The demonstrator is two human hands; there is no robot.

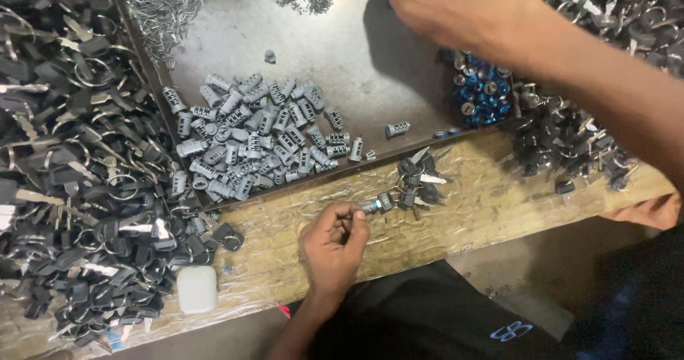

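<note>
Centrally, left hand (333, 244) pinching lock cylinder (372, 205).

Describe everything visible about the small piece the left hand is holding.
The left hand pinches a small metal lock cylinder at its near end between its fingertips, holding it roughly level just above the plastic-covered wooden bench. It looks silvery with a blue tinge. A black-headed key sits in its far end, linked to a bunch of black-headed keys lying on the bench.

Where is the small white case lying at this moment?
In the head view, the small white case lies at the lower left on the wooden bench, beside the pile of black keys, left of the left hand.
</note>
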